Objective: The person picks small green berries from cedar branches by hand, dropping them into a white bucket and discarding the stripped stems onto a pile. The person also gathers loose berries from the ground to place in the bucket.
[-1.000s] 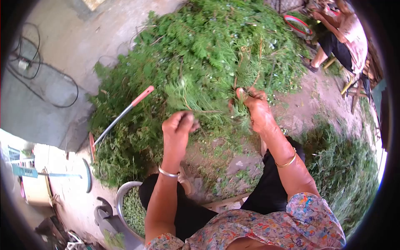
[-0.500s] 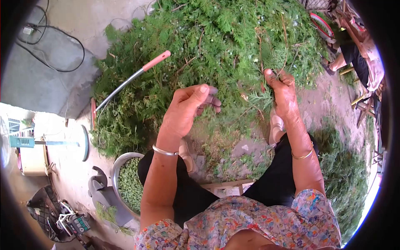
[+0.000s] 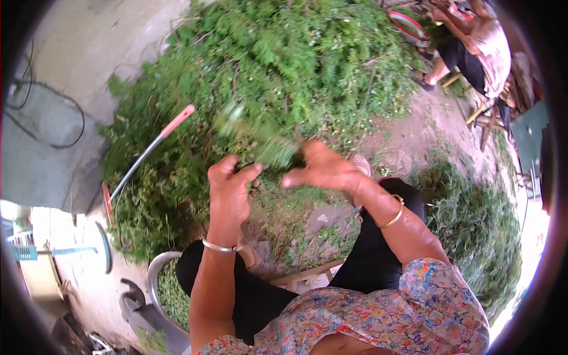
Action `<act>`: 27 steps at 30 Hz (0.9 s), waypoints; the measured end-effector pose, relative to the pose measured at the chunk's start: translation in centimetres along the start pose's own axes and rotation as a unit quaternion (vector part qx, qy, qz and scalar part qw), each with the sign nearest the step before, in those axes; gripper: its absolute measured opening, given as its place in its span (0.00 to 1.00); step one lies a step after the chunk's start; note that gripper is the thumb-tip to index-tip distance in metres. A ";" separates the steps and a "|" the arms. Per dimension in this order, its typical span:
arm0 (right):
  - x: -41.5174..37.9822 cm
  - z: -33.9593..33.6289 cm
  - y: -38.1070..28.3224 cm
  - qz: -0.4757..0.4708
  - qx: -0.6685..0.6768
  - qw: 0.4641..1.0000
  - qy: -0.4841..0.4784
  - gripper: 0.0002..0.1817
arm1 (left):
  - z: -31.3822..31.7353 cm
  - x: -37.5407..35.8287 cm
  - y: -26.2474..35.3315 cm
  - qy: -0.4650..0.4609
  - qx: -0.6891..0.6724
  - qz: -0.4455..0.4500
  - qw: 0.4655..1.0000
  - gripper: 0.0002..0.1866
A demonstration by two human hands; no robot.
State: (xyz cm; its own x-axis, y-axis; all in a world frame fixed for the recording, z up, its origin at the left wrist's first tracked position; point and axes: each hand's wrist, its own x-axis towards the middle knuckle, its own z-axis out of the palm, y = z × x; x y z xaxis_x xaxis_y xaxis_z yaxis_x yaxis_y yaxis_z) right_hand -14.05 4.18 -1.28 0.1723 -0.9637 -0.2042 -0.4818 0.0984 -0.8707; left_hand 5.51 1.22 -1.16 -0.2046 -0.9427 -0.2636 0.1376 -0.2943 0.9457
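Observation:
My left hand (image 3: pixel 229 186) is raised in front of the pile, its fingers curled in under the thumb; what it holds, if anything, is hidden. My right hand (image 3: pixel 331 168) reaches in from the right with bent fingers, and a green sprig (image 3: pixel 275 149), smeared by motion, extends left from its fingertips. The sprig passes above my left hand. Behind both hands lies a large heap of green branches (image 3: pixel 260 65). A metal bowl (image 3: pixel 152 278) of small green berries or cones stands beside my left knee.
A pink-handled metal rod (image 3: pixel 142 157) leans on the heap's left side. More cut branches (image 3: pixel 473 231) lie at the right. At the upper right sits another person (image 3: pixel 494 53) near a red-rimmed round object (image 3: pixel 408 26). A grey slab (image 3: pixel 47 148) is at the left.
My right hand has moved left and down, bringing the sprig towards my left hand. My left hand is lower, with its fingers more curled. The view has shifted, showing more of the other person.

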 end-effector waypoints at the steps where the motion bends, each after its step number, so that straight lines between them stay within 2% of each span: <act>1: 0.2 0.7 0.5 -0.064 0.009 0.998 -0.017 0.26 | 0.3 0.0 0.1 -0.013 0.001 0.001 1.000 0.06; 2: 0.2 0.9 0.6 -0.061 0.007 0.998 -0.007 0.26 | 0.7 0.0 0.3 0.005 -0.021 -0.009 1.000 0.06; 4: 0.2 1.0 -0.3 -0.001 -0.123 0.992 -0.023 0.29 | 0.6 0.2 0.2 0.022 -0.070 -0.017 0.997 0.07; 7: 0.2 0.8 -1.1 0.037 -0.111 0.993 -0.027 0.31 | -0.2 1.3 -0.5 0.047 -0.130 -0.023 0.990 0.07; 8: 0.3 1.2 -0.3 -0.001 -0.099 0.995 -0.009 0.32 | -0.8 1.6 -0.7 0.031 -0.155 -0.035 0.987 0.07; 9: 0.1 1.3 -0.5 0.000 -0.098 0.995 -0.008 0.32 | -1.0 1.9 -0.8 0.029 -0.154 -0.036 0.987 0.07; 11: -0.3 1.7 -1.1 -0.004 -0.093 0.995 0.047 0.31 | -1.2 2.2 -1.0 0.051 -0.256 -0.067 0.963 0.06; 12: 0.0 2.5 -0.3 -0.026 -0.089 0.992 0.081 0.27 | -1.5 2.4 -1.4 0.016 -0.289 -0.084 0.954 0.06; 13: 0.3 3.3 0.6 -0.024 -0.089 0.992 0.083 0.27 | -1.3 2.3 -1.3 0.014 -0.288 -0.085 0.954 0.06; 15: 0.7 4.4 1.6 -0.193 -0.106 0.955 0.197 0.21 | -0.6 2.0 -1.0 -0.058 -0.285 -0.071 0.954 0.05; 19: 0.6 4.3 1.4 -0.147 -0.013 0.978 0.147 0.15 | 0.1 1.5 -0.8 -0.088 -0.222 -0.053 0.970 0.05; 22: 0.4 3.9 0.8 -0.187 0.035 0.972 0.139 0.15 | -0.1 1.6 -0.9 -0.082 -0.179 -0.034 0.980 0.05; 24: -0.2 3.4 -0.2 -0.113 -0.003 0.984 0.137 0.18 | -0.4 1.5 -0.6 -0.152 -0.154 -0.052 0.975 0.05; 27: -0.3 3.2 -0.4 -0.101 0.063 0.989 0.092 0.16 | 0.7 0.7 0.1 -0.121 -0.177 -0.055 0.975 0.06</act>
State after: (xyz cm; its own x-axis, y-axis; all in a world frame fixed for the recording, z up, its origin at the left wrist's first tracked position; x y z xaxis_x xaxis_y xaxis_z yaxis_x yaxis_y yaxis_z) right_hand -11.18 5.19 -2.33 0.0897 -0.9944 0.0551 -0.3397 -0.0825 -0.9369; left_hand 4.74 0.62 -1.16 -0.4546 -0.8496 -0.2672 0.4188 -0.4687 0.7778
